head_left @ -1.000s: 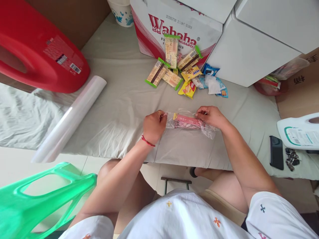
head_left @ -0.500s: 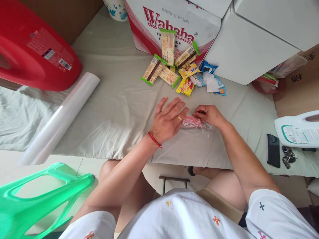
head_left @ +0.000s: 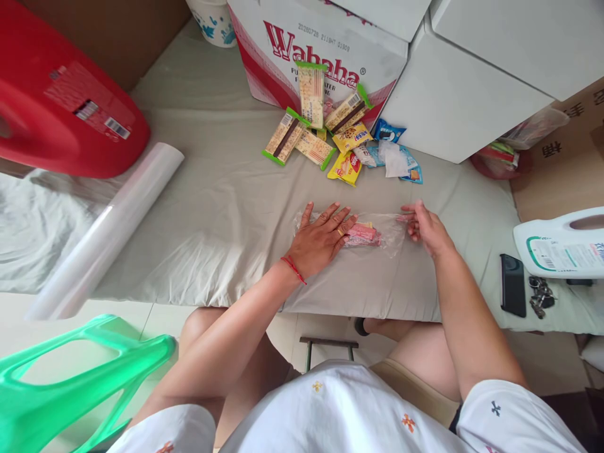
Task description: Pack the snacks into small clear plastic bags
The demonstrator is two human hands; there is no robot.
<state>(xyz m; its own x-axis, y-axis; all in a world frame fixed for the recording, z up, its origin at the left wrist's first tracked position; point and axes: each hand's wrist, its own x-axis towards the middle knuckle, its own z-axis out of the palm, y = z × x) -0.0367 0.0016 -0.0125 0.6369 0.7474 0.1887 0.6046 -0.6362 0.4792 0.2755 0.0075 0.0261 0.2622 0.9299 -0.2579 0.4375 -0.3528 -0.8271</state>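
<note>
The left hand (head_left: 323, 236) lies flat over the left end of the pink packet (head_left: 364, 234) and hides it. The packet's print is unreadable through the bag (head_left: 384, 228). It cannot be told whether the right hand (head_left: 425, 228) grips the bag's right end.

At the table's (head_left: 226, 207) back edge, the frame top cuts off the cup (head_left: 212, 19) and box (head_left: 325, 44). The red jug (head_left: 70, 113) is cut off at the left and the white jug (head_left: 561, 242) at the right. The roll's (head_left: 108, 226) near end is blurred. The keys (head_left: 538, 296) are too small to count.

Person in a white short-sleeved shirt (head_left: 349, 409), forearms and knees bare.
Shirt has small scattered cross motifs, orange and dark blue; beige shorts (head_left: 415, 380) show under the hem; thin red string bracelet (head_left: 293, 269) on left wrist; gold band ring (head_left: 340, 232) on left hand (head_left: 323, 238).
</note>
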